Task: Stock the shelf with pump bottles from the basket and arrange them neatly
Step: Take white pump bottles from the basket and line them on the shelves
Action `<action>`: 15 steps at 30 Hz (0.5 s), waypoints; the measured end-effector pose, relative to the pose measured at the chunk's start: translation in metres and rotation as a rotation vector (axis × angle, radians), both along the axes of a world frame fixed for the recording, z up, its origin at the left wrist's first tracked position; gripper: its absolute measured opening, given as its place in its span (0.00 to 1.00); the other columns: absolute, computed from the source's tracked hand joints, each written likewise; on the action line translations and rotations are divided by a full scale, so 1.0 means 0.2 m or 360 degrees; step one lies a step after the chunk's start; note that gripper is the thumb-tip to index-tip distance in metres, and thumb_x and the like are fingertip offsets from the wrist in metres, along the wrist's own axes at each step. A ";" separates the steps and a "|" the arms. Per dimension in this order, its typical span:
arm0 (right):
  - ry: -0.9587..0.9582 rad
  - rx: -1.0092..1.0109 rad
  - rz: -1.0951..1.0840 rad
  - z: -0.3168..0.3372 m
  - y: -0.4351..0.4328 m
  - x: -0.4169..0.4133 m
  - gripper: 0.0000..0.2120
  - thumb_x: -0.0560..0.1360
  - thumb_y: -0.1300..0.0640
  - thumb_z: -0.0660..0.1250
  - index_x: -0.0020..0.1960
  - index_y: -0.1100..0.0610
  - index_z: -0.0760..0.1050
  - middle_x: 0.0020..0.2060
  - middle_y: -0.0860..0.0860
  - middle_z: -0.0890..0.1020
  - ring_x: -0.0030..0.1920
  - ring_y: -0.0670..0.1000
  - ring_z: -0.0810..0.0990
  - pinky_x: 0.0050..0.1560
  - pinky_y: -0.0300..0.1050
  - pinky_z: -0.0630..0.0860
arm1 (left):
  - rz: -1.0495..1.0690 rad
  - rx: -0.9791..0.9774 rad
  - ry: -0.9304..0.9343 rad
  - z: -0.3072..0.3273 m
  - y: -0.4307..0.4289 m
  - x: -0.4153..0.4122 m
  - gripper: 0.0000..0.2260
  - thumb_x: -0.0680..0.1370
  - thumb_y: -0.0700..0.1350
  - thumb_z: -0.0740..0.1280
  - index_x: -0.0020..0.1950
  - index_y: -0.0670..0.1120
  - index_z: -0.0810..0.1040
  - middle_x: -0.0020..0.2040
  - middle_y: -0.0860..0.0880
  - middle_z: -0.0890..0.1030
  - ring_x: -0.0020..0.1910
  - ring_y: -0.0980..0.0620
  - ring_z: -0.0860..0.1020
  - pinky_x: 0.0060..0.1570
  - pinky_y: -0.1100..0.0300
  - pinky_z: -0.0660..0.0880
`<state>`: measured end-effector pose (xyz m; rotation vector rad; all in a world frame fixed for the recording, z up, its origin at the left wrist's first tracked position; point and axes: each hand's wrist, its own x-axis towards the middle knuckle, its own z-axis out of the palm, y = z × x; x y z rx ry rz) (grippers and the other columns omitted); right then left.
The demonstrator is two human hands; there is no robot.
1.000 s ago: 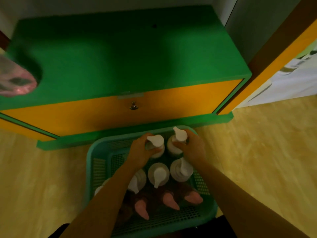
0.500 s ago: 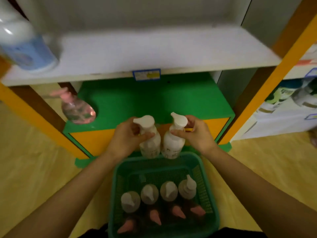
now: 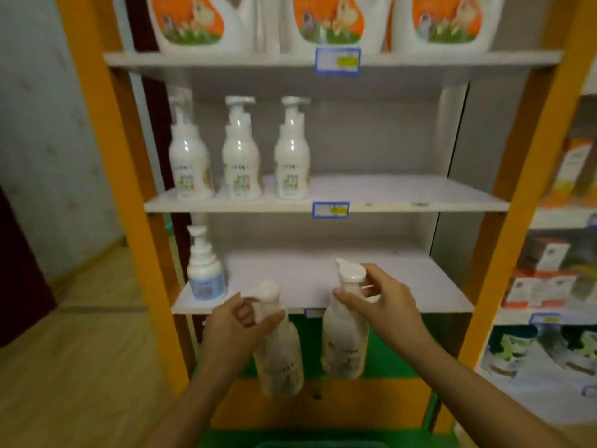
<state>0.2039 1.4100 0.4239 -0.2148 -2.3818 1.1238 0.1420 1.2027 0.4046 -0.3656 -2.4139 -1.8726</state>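
Left hand: the left hand (image 3: 239, 324) is clenched round the neck of the lower white plastic pump bottle (image 3: 281, 360), just under its pump head, with the thumb across the front.
Right hand: the right hand (image 3: 384, 302) pinches the neck of the higher white plastic pump bottle (image 3: 345, 344) between thumb and fingers, under a pump head whose spout points up and to the left.
Held bottles: both hang in the air, close to upright, just beside each other with a gap between them. Their bodies show against the cabinet and their heads against the lowest shelf.
Cabinet: a green-topped orange wooden cabinet (image 3: 323, 409) forms the foot of the rack, below the hands.
Lowest shelf: a white flat shelf board (image 3: 403, 286) bears one squat white pump bottle with a pale blue label (image 3: 205, 270), upright at its left end.
Middle shelf: a second white shelf board (image 3: 403, 192) carries three tall white pump bottles with printed labels (image 3: 241, 156), upright in a row on its left part, near one another but apart. A blue-bordered price tag (image 3: 330, 210) sits on the front edge.
Top shelf: a third white board (image 3: 226, 58) holds large white jugs with orange labels (image 3: 200, 17), side by side.
Frame: orange uprights (image 3: 106, 156) stand at both sides.
Surroundings: a pale wooden floor (image 3: 80, 367) lies to the left, and blurred boxes on a neighbouring rack (image 3: 546, 286) show at the right.
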 end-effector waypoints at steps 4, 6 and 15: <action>0.0047 0.0064 0.0050 0.34 -0.04 0.00 0.19 0.65 0.40 0.69 0.53 0.45 0.74 0.46 0.44 0.80 0.46 0.46 0.77 0.50 0.53 0.77 | -0.0002 0.0145 -0.0031 0.19 -0.05 0.06 0.12 0.65 0.37 0.75 0.46 0.44 0.79 0.35 0.41 0.81 0.41 0.46 0.81 0.47 0.50 0.80; 0.0079 0.0060 0.0063 0.53 -0.04 -0.04 0.21 0.63 0.38 0.69 0.52 0.46 0.74 0.45 0.44 0.79 0.46 0.48 0.78 0.51 0.54 0.77 | -0.0028 0.0187 -0.0018 0.25 -0.08 0.07 0.15 0.65 0.37 0.75 0.50 0.42 0.79 0.42 0.43 0.84 0.46 0.47 0.82 0.48 0.54 0.80; 0.0249 -0.0080 0.0055 1.13 0.06 -0.33 0.18 0.70 0.51 0.71 0.57 0.54 0.73 0.45 0.47 0.77 0.46 0.47 0.76 0.48 0.43 0.72 | -0.0078 0.0062 0.0060 0.52 -0.13 0.00 0.20 0.61 0.46 0.75 0.52 0.48 0.78 0.48 0.49 0.84 0.48 0.51 0.82 0.52 0.50 0.79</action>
